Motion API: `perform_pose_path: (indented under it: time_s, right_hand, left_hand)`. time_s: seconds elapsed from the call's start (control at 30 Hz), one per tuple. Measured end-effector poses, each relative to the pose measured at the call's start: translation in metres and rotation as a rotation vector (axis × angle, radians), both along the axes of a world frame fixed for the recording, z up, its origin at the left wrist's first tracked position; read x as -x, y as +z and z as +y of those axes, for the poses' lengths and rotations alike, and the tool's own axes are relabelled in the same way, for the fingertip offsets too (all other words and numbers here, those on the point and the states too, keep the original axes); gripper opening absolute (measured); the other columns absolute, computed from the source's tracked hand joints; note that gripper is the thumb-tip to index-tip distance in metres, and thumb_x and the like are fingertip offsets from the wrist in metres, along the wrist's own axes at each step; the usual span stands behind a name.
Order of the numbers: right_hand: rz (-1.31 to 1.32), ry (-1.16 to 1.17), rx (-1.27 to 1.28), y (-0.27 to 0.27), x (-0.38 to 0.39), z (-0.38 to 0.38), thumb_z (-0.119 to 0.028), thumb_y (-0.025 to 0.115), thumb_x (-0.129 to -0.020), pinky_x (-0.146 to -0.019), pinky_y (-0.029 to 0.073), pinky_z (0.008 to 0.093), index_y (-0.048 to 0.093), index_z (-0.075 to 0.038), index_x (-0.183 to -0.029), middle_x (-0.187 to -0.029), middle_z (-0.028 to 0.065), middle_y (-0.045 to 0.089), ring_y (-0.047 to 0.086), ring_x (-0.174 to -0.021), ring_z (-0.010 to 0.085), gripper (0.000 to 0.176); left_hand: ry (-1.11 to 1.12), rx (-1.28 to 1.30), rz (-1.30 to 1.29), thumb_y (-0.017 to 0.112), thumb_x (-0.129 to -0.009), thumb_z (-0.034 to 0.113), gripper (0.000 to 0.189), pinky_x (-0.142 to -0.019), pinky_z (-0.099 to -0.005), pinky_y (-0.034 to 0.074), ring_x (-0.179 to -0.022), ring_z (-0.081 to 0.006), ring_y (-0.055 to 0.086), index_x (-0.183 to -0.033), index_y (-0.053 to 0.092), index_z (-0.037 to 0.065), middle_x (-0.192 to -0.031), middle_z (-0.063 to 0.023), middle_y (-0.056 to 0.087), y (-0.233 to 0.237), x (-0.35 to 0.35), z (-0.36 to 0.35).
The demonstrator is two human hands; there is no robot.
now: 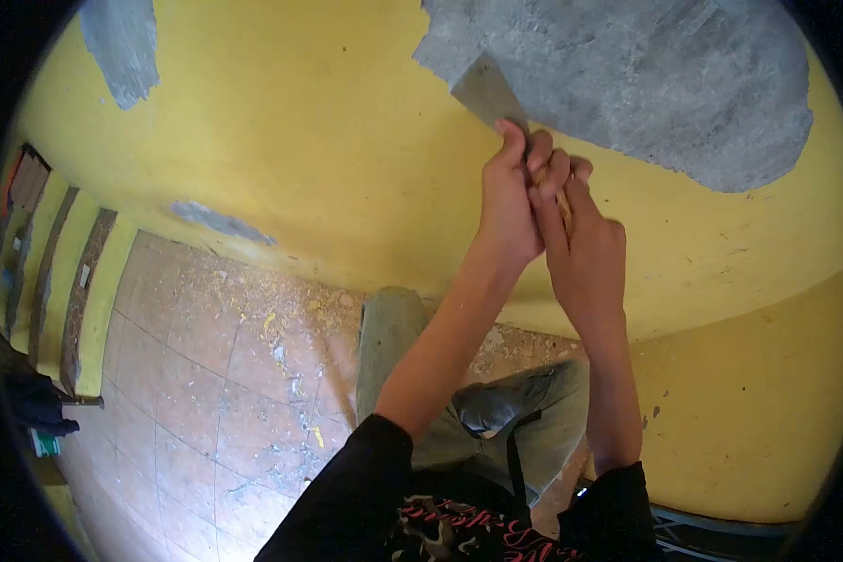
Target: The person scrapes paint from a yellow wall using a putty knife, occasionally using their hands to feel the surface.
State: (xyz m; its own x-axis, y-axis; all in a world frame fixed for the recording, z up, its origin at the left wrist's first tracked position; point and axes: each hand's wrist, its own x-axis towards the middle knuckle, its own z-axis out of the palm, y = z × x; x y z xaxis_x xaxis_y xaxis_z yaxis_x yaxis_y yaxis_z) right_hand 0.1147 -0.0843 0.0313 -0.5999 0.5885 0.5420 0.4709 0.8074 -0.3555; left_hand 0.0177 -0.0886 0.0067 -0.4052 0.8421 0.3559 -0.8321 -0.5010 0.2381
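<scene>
Resting against the yellow wall point(300, 140), the scraper point(489, 89) blade sits at the edge of the bare grey patch point(646, 75). Your left hand point(510, 201) and right hand point(585, 258) clench its handle, fingers point(553, 170) wrapped tight. Paint flakes point(272, 323) lie on the tiled floor point(187, 375).

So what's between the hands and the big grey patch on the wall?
The flat blade of the scraper, reaching the grey patch; the head view shows it.

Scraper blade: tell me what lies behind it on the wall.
The flat grey metal scraper blade lies where yellow wall paint meets bare grey plaster; the spot right behind it is covered.
</scene>
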Motion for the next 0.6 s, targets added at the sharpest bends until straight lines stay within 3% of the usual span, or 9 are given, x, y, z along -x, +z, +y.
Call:
perform_pose_path:
  time_s: [0.2, 0.3, 0.4, 0.47, 0.53, 0.6]
  right_hand:
    - [0.041, -0.013, -0.031, -0.001, 0.005, -0.002, -0.028, 0.060, -0.090, -0.045, 0.048, 0.0435, 0.060, -0.006, -0.097, -0.058, 0.0171, 0.059, 0.062, -0.051, 0.0351, 0.022]
    - [0.022, 0.036, -0.017, 0.003, 0.005, -0.010, -0.023, 0.056, -0.092, -0.049, 0.047, 0.0420, 0.060, -0.003, -0.101, -0.066, 0.0176, 0.062, 0.062, -0.055, 0.0349, 0.022]
    - [-0.050, -0.102, 0.014, 0.002, 0.010, -0.006, -0.024, 0.056, -0.092, -0.050, 0.047, 0.0437, 0.060, -0.003, -0.102, -0.065, 0.0180, 0.062, 0.062, -0.056, 0.0360, 0.023]
    - [0.027, 0.064, -0.022, 0.006, -0.003, -0.008, -0.026, 0.057, -0.092, -0.050, 0.047, 0.0445, 0.059, -0.003, -0.102, -0.062, 0.0191, 0.060, 0.061, -0.055, 0.0375, 0.026]
    - [-0.016, 0.069, -0.022, -0.004, 0.018, -0.002, -0.026, 0.057, -0.092, -0.049, 0.047, 0.0438, 0.059, -0.003, -0.104, -0.062, 0.0191, 0.060, 0.061, -0.055, 0.0374, 0.026]
    - [-0.016, 0.062, -0.053, 0.001, 0.023, -0.006, -0.026, 0.056, -0.093, -0.049, 0.046, 0.0431, 0.059, -0.003, -0.105, -0.062, 0.0192, 0.060, 0.061, -0.054, 0.0373, 0.027]
  left_hand:
    - [0.028, 0.014, 0.007, 0.031, -0.098, 0.057, 0.051, -0.073, -0.0378, 0.042, -0.078, -0.0242, 0.048, -0.065, 0.035, 0.018, -0.052, 0.0024, 0.032, 0.002, 0.001, -0.002]
    - [0.059, 0.073, -0.031, 0.032, -0.098, 0.056, 0.050, -0.071, -0.0383, 0.043, -0.077, -0.0238, 0.048, -0.065, 0.035, 0.018, -0.052, 0.0028, 0.031, 0.007, 0.003, -0.010]
    - [0.076, 0.053, -0.006, 0.033, -0.098, 0.055, 0.050, -0.070, -0.0392, 0.043, -0.077, -0.0231, 0.048, -0.064, 0.035, 0.018, -0.052, 0.0038, 0.031, 0.003, 0.006, 0.003]
    - [0.045, 0.060, -0.015, 0.030, -0.098, 0.056, 0.052, -0.068, -0.0373, 0.042, -0.073, -0.0237, 0.048, -0.064, 0.035, 0.017, -0.052, 0.0020, 0.032, 0.011, 0.004, -0.006]
    - [0.001, 0.123, -0.071, 0.027, -0.098, 0.057, 0.054, -0.066, -0.0354, 0.042, -0.070, -0.0244, 0.047, -0.065, 0.034, 0.015, -0.052, 0.0003, 0.033, 0.002, -0.002, -0.020]
    - [0.187, 0.127, -0.010, 0.026, -0.099, 0.057, 0.054, -0.066, -0.0350, 0.041, -0.072, -0.0246, 0.047, -0.065, 0.034, 0.016, -0.052, 0.0003, 0.032, 0.011, 0.020, -0.016]
